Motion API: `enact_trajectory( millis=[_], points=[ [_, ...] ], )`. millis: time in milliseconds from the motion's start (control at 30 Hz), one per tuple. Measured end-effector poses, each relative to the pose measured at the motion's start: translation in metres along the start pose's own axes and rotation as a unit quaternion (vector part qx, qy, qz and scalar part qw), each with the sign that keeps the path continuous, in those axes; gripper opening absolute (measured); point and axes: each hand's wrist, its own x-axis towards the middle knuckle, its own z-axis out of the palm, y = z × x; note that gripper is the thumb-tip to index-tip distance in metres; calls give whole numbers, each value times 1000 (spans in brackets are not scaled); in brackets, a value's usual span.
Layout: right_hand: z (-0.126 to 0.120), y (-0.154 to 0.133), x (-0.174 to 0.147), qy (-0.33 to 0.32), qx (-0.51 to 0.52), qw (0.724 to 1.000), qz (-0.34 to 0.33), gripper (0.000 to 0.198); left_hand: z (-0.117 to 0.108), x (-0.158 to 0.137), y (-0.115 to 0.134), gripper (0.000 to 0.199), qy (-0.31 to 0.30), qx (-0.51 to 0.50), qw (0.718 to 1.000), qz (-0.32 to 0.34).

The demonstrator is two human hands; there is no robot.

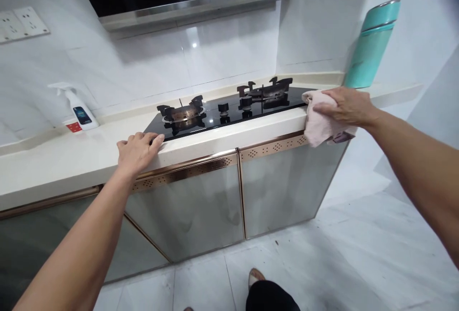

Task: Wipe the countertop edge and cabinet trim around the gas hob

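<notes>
"Reaching forward with both arms, what does the worker grip in the right hand [347, 105]?"

"A pink cloth [317, 127]. Fingers and thumb clamp on it at the front edge of the counter [53, 158], and part of it hangs over that edge below them."

"And the left hand [138, 153]?"

"Palm down on the edge, fingers bent, thumb spread apart from them toward the black stove [211, 117], clamped on nothing."

"How much room is there?"

"The white edge runs from the left fingers across to the right ones. The burner [184, 113] stands ahead of the left fingers and to their right, while more countertop stretches off to their left."

"Any containers?"

"A spray bottle [81, 110] beyond the left fingers, to their left; a turquoise container [373, 57] just behind the right hand. I can't tell what either holds."
</notes>
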Motion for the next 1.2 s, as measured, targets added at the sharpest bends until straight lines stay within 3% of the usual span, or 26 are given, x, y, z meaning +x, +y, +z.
enact_trajectory(
  millis=[200, 333, 433, 633, 800, 967, 1200],
  points=[
    [-16, -53, 9, -24, -22, 998, 58, 57, 2, -2, 3, 67, 14, -12, 1000, 6],
    [-21, -113, 4, -19, -21, 999, -26, 68, 0, -5, 5, 65, 19, -11, 1000, 4],
    [-25, -173, -8, 4, 10, 994, -110, 60, 0, -7, 6, 64, 22, -11, 1000, 2],
    [-40, -302, -34, 27, 39, 968, -246, 58, 1, -5, 2, 63, 16, -1, 1000, 9],
    [-38, -374, -70, 102, 56, 935, -334, 51, 1, -2, -3, 59, 9, -4, 1000, 1],
    [-17, -394, -103, 199, 36, 906, -371, 58, -3, -3, -4, 56, 1, 9, 1000, 2],
    [-9, -361, -88, 185, 13, 890, -416, 61, -1, 0, -6, 55, -1, 0, 1000, -2]
  ],
)
